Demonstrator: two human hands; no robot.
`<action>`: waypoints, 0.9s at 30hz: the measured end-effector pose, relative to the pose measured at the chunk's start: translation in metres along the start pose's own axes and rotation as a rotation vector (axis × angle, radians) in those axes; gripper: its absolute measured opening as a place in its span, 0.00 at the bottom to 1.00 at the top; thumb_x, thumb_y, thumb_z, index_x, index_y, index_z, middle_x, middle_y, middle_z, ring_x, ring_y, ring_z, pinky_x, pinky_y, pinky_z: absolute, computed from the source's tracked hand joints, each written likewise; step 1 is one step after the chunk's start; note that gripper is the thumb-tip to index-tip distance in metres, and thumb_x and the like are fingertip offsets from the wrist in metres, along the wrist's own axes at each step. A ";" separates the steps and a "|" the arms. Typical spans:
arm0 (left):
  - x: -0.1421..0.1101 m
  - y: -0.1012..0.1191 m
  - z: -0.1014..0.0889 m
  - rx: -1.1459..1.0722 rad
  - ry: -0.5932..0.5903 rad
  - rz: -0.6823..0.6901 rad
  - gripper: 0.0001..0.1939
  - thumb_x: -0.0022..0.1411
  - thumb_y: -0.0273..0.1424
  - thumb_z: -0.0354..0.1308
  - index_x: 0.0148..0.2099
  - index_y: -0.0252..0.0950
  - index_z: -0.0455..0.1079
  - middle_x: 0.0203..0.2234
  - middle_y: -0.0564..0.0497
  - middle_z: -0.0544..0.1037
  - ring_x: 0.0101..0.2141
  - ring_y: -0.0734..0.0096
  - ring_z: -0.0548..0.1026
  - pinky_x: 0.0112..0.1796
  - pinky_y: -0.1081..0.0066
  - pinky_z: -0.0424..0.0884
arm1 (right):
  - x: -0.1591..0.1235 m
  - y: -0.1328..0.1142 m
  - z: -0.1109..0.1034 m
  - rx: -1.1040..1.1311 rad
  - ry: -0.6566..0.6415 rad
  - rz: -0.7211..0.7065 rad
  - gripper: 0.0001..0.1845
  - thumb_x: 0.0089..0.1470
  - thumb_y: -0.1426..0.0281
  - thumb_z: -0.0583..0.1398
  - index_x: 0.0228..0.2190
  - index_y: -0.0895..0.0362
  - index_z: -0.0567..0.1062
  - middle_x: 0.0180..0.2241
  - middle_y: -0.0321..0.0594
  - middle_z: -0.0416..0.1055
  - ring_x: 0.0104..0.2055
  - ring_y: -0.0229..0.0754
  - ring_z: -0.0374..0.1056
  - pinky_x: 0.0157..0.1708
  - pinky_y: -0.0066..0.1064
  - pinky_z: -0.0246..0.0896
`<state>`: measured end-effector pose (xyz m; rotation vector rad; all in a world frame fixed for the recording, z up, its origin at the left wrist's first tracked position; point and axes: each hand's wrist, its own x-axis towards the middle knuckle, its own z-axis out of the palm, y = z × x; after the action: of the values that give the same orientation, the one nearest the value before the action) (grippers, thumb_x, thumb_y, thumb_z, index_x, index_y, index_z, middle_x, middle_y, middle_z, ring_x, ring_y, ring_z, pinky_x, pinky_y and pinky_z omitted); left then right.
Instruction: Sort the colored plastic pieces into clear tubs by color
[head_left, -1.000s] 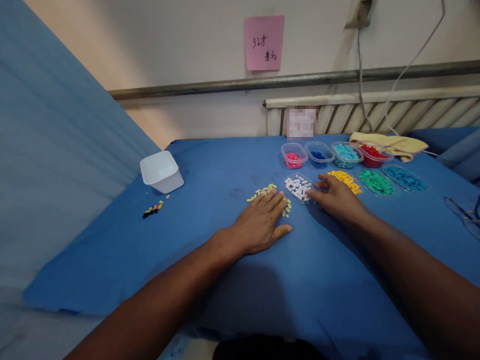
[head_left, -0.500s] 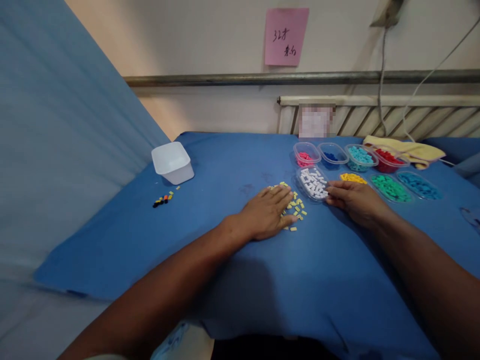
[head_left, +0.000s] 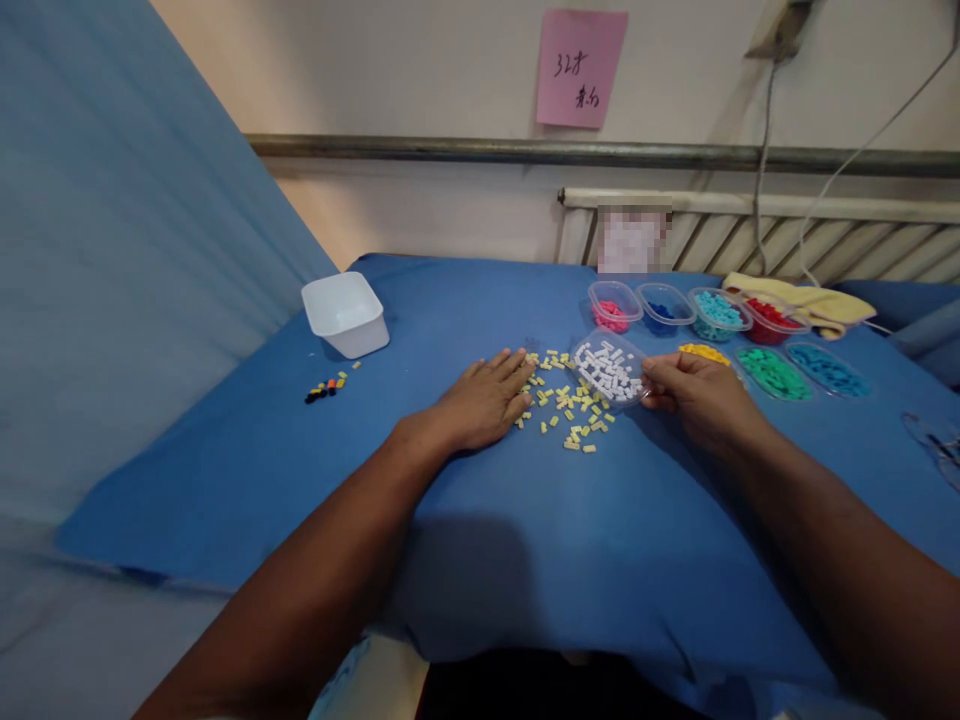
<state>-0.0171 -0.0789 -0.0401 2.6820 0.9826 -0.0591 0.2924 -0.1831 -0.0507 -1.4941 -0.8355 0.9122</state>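
My left hand (head_left: pixel 489 402) lies flat on the blue cloth with its fingers stretched out. Its fingertips touch the left edge of a scatter of small pale yellow pieces (head_left: pixel 568 402). Pinched by its right rim, a clear plastic tub of small white pieces (head_left: pixel 606 371) is in my right hand (head_left: pixel 694 398). The tub tilts a little to the left and covers the back right part of the yellow scatter. Part of a tub of deeper yellow pieces (head_left: pixel 703 353) shows behind my right hand.
At the back right stand tubs of pink (head_left: pixel 611 316), dark blue (head_left: pixel 661 313), light blue (head_left: pixel 718 309), red (head_left: pixel 774 316), green (head_left: pixel 775 372) and teal pieces (head_left: pixel 828 369). A yellow cloth (head_left: pixel 814 302) lies behind them. Leftward are a white container (head_left: pixel 346 318) and a short row of black, orange and yellow pieces (head_left: pixel 330 386).
My left hand has slid left, and the yellow pieces that were under it now lie spread out in view. My right hand has brought the tub of white pieces left, over part of them.
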 end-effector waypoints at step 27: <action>0.011 -0.009 0.013 -0.140 0.211 -0.033 0.40 0.83 0.51 0.35 0.81 0.30 0.57 0.80 0.36 0.57 0.79 0.51 0.55 0.77 0.48 0.52 | -0.032 -0.020 0.045 -0.691 -0.023 -0.761 0.12 0.67 0.59 0.64 0.38 0.53 0.84 0.37 0.44 0.84 0.37 0.48 0.80 0.41 0.40 0.73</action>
<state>-0.0138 -0.0689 -0.0560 2.5818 1.0500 0.2806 0.2373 -0.1899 -0.0305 -1.5200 -1.6919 0.0539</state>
